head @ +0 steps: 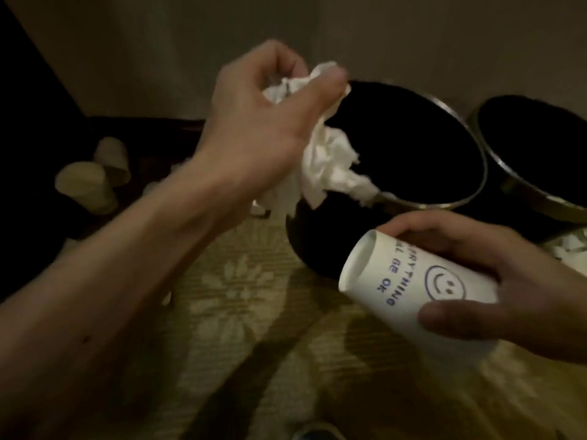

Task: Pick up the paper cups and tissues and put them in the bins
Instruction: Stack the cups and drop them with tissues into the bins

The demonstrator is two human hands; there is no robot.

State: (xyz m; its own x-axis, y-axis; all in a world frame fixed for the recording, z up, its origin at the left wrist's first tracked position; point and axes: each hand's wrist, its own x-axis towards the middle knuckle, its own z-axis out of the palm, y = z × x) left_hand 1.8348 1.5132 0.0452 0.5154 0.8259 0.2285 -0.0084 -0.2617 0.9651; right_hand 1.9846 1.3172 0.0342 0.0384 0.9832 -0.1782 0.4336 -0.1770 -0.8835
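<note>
My left hand (pixel 266 122) grips a crumpled white tissue (pixel 327 163) that hangs over the left rim of a dark round bin (pixel 476 185). My right hand (pixel 514 290) holds a white paper cup (pixel 409 287) on its side, printed with a smiley face and blue lettering, its mouth pointing left, just in front of that bin. A second dark bin (pixel 495 154) stands at the right edge. Two more paper cups (pixel 85 182) stand upside down on the floor at the left. Small tissue scraps (pixel 257 209) lie beside the first bin.
The floor is a yellowish carpet (pixel 241 306) with a pale flower pattern. A plain wall (pixel 349 36) rises behind the bins. Dark furniture (pixel 28 100) fills the left side. More white tissue (pixel 568 246) lies by the second bin at the right.
</note>
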